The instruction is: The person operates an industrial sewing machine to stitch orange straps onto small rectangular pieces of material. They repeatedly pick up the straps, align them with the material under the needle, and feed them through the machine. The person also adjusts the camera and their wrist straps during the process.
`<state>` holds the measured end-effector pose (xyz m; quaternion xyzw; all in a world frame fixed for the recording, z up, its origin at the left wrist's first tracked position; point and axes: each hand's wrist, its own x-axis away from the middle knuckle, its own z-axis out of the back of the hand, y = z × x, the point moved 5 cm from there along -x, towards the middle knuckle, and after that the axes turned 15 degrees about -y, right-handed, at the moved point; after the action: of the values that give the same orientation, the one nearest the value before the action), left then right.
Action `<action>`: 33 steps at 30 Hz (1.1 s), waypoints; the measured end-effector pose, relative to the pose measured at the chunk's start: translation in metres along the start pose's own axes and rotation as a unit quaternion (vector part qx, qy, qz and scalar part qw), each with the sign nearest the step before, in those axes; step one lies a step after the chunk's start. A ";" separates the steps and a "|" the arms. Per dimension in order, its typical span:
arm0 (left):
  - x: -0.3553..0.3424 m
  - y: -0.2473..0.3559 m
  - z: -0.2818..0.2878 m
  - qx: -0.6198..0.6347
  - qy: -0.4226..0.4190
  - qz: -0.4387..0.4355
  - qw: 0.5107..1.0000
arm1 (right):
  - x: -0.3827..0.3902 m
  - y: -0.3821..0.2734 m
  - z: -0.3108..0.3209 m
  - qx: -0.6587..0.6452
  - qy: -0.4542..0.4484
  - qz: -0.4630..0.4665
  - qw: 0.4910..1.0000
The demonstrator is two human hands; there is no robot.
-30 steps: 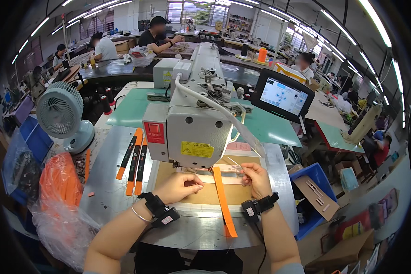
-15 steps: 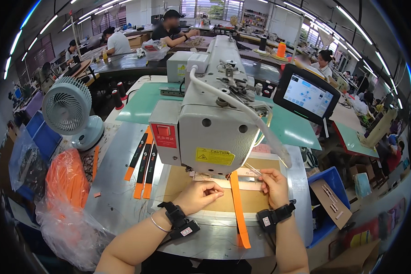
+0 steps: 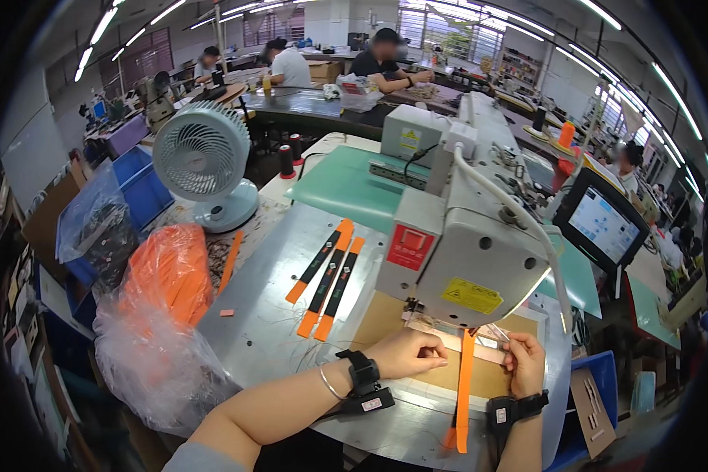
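Under the head of a large grey sewing machine (image 3: 480, 271), an orange strap (image 3: 465, 385) hangs toward me over a tan clamp plate (image 3: 381, 318). My left hand (image 3: 407, 354) is closed left of the strap, with thumb and fingers pressed together. Whatever is in them, if anything, is hidden. To the strap's right, my right hand (image 3: 525, 362) grips slim metal tweezers (image 3: 499, 333) that point up and left toward the strap's upper end. Three black straps with orange ends (image 3: 334, 287) lie on the metal table (image 3: 267, 330) to the left.
A clear bag of orange straps (image 3: 169, 275) bulges at the table's left edge, below a pale blue fan (image 3: 203, 149). Right of the machine stands a control screen (image 3: 603, 224). A blue bin (image 3: 603, 370) with a cardboard piece (image 3: 592, 409) sits lower right. Co-workers sit behind.
The view has turned left, so the whole scene sits farther right. Both hands keep nearly the same places beside the orange strap, and the tweezers stay in my right hand.
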<state>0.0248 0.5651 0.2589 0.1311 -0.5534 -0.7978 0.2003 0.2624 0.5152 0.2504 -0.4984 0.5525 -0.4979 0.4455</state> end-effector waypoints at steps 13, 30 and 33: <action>-0.004 0.006 -0.008 -0.059 -0.070 0.013 0.996 | 0.006 0.004 0.010 0.015 0.009 -0.014 1.000; 0.001 -0.011 -0.012 0.079 -0.002 0.029 0.996 | -0.013 0.022 0.009 0.015 -0.047 0.013 0.999; 0.000 -0.014 -0.011 0.090 -0.007 0.043 0.995 | -0.016 0.024 0.010 0.030 -0.041 0.047 0.998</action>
<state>0.0273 0.5602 0.2417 0.1196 -0.6292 -0.7364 0.2180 0.2710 0.5305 0.2256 -0.4784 0.5415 -0.4715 0.5055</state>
